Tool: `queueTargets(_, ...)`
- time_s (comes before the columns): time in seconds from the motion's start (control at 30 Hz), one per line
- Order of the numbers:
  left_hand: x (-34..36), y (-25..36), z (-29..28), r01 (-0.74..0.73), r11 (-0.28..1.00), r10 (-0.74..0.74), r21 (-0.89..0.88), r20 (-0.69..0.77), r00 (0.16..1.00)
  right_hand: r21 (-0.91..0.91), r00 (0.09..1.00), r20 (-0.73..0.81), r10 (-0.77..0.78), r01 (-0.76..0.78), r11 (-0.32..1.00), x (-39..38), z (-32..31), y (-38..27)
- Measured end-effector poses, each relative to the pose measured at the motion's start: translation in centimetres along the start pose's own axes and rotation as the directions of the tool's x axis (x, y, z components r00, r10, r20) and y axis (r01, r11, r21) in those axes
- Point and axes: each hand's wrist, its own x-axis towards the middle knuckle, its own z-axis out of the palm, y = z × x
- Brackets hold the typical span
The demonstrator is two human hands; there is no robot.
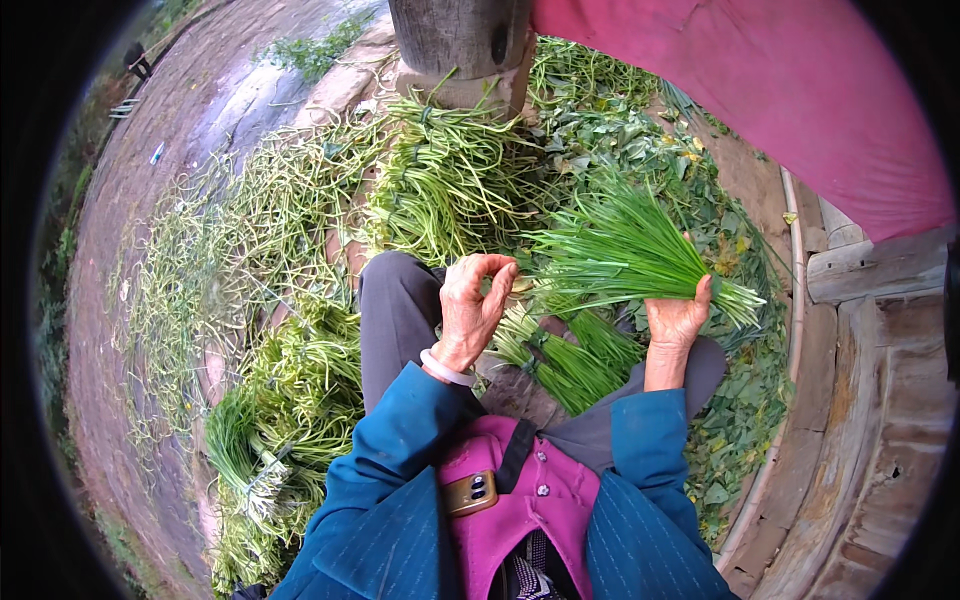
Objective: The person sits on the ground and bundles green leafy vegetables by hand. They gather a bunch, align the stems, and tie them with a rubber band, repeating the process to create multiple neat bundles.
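Note:
My right hand [676, 318] is wrapped round a thick bunch of green chives [625, 250], with its pale stem ends to the right and its leaf tips fanning left. To the left of the leaves, my left hand [478, 305] is raised over my knee, fingers curled and thumb pressed to the forefinger. Whatever is in that pinch is too small to name. Beneath the held chives, between my knees, lie more bundled chives [580, 370]. Another tied bunch of chives [235, 440] lies at the lower left.
Tied bundles of long green stalks [440, 190] are heaped ahead by a wooden post [455, 35]. Loose stalks [290, 200] spread across the ground at left. Leafy scraps [740, 430] cover the right side beside wooden planks [850, 420]. Pink cloth [760, 90] hangs at upper right.

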Motion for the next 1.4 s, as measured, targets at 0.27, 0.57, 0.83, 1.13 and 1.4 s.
queueTargets(0.27,2.9,3.2,0.4,-0.177,0.983,0.175,-0.04,-0.049,0.983,-0.051,0.997,0.074,0.03,-0.026,0.998,-0.5,0.6,0.6)
queueTargets(0.57,1.5,3.4,2.8,-0.233,0.97,0.211,0.075,0.23,0.95,-0.12,0.997,0.054,0.062,-0.055,0.991,-0.8,1.7,1.4)
queueTargets(0.83,3.0,4.8,2.2,-0.283,0.955,0.289,0.087,-0.061,0.955,-0.171,0.998,0.03,0.061,-0.055,0.984,-0.8,1.0,1.4)
queueTargets(1.13,3.7,3.9,3.0,-0.194,0.98,0.184,0.047,0.163,0.969,-0.177,0.994,0.054,0.09,-0.079,0.981,-1.1,1.9,1.9)
queueTargets(1.4,3.6,3.9,3.1,-0.187,0.972,0.152,0.143,0.229,0.961,-0.188,0.99,0.074,0.117,-0.101,0.977,-1.1,2.3,1.8)
